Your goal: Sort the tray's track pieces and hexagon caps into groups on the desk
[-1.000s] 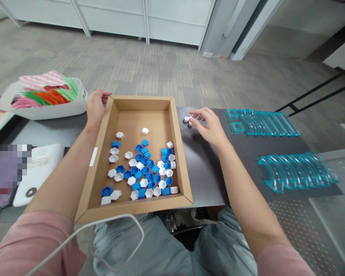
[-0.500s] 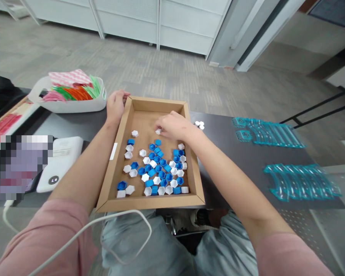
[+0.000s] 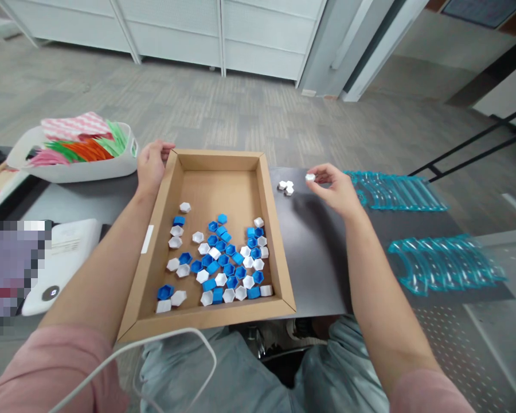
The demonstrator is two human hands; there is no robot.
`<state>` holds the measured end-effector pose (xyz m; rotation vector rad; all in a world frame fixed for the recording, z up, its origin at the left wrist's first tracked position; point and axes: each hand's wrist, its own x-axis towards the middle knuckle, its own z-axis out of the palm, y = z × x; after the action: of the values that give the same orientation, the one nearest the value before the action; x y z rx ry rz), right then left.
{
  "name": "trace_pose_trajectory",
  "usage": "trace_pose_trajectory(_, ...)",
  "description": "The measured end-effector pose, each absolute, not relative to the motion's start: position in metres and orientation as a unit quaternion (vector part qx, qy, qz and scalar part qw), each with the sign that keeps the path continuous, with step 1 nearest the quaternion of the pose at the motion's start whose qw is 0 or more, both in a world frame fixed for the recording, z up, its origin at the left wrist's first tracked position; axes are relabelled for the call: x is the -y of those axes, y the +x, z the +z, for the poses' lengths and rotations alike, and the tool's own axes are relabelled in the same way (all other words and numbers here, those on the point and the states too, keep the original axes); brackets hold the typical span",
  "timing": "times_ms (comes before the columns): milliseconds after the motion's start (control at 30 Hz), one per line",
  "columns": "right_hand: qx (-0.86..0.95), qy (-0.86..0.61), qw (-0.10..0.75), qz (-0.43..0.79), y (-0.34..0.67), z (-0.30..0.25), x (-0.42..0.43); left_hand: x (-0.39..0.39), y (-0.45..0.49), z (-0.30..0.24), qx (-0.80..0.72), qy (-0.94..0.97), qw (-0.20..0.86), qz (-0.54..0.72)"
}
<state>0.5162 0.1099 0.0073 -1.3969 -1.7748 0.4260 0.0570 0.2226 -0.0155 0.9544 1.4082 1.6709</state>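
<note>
A shallow cardboard tray (image 3: 273,229) lies on the dark table and holds several blue and white hexagonal pieces (image 3: 223,258). My left hand (image 3: 151,163) grips the tray's far left corner. My right hand (image 3: 336,186) hovers over the table to the right of the tray, pinching one white hexagonal piece (image 3: 310,177) in its fingertips. A small cluster of white hexagonal pieces (image 3: 286,186) sits on the table just left of that hand.
Two rows of clear teal curved parts (image 3: 445,263) lie on the right of the table. A white basket (image 3: 81,166) of coloured sheets stands at the left. A white device (image 3: 60,258) lies near the left edge. A white cable (image 3: 167,338) crosses my lap.
My right hand took a white piece from the far part of the tray and carried it right, out over the table beside the small white cluster. My left hand stayed on the tray corner.
</note>
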Motion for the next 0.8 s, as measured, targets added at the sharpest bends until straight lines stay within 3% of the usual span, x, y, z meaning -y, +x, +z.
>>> trace_pose_trajectory(367,0.746,-0.585,0.257,0.186,0.519,-0.011,-0.112,-0.228,0.048,-0.020,-0.578,0.403,0.329,0.629)
trace_pose_trajectory(800,0.745,-0.556,0.298,0.217,0.514,-0.028,-0.120,-0.228,0.048,-0.020,-0.580,0.400,0.326,0.631)
